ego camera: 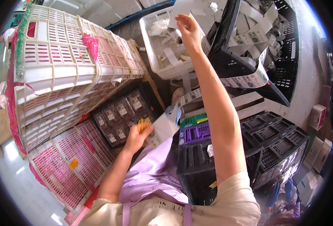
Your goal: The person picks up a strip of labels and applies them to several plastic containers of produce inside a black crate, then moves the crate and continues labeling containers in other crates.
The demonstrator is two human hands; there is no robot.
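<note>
My left hand (138, 137) grips a strip of printed paper labels (162, 128) and has a bundle of yellow rubber bands (144, 124) at its fingers. From there the strip runs up to the right and passes behind my right forearm. Raised at the top, my right hand (188, 29) is over the white plastic basket (158, 69), its fingers bent beside a pale sheet of paper (180, 11); whether they grip it I cannot tell. Below and left of the basket, clear plastic packs with labels (122, 109) stand in rows in a dark crate.
Stacked white crates (53, 69) with pink lining rise on the left. A black crate (285, 65) at the upper right holds tangled label strips (251, 39). Black crates (271, 135) and a purple crate (193, 132) stand right of me. A co-worker's blue-gloved hands (273, 195) show at the lower right.
</note>
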